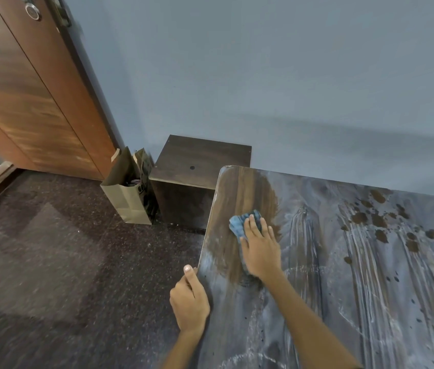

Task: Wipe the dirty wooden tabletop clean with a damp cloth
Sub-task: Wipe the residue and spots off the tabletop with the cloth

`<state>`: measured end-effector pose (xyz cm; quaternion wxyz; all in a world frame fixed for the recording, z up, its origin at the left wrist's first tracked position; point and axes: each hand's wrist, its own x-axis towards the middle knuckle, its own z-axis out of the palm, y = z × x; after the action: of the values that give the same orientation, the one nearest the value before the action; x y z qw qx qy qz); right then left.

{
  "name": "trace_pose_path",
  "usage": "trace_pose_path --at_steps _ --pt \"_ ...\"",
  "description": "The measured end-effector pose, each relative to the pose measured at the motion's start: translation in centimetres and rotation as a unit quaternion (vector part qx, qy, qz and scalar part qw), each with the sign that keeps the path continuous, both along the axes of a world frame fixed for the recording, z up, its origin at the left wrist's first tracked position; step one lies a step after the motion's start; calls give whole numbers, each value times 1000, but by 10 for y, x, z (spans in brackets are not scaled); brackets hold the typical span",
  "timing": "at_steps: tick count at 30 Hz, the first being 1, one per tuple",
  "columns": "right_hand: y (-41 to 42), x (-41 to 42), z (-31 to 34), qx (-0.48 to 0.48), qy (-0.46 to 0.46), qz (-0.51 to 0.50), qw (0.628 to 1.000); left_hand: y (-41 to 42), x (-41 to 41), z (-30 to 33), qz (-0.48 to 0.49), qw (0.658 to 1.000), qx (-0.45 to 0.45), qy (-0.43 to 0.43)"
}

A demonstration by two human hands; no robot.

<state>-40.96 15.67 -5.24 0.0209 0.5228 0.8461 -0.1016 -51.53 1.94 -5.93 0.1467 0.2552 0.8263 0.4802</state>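
Observation:
The wooden tabletop [343, 275] fills the lower right, coated in pale dusty streaks with dark brown spots toward its far right. A clean brown strip runs along its left end. My right hand [259, 249] lies flat with straight fingers on a blue cloth [240, 225], pressing it onto the tabletop near the left end. Most of the cloth is hidden under the palm. My left hand [189, 302] grips the table's left edge, thumb pointing up along it and fingers curled out of sight under the edge.
A small dark wooden cabinet [197, 166] stands on the floor against the blue wall, just beyond the table's left corner. A brown paper bag [128, 193] stands beside it. A wooden door [32, 89] is at the left. Dark speckled floor [64, 262] spreads left of the table.

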Motion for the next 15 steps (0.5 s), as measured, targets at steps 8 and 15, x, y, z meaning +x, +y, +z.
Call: trace_pose_path --at_steps 8,15 --pt "-76 -17 -6 2 38 208 977 -10 18 6 -9 995 -69 -65" --pt "-51 40 1 28 -22 71 997 -32 19 6 -48 994 -57 -77"
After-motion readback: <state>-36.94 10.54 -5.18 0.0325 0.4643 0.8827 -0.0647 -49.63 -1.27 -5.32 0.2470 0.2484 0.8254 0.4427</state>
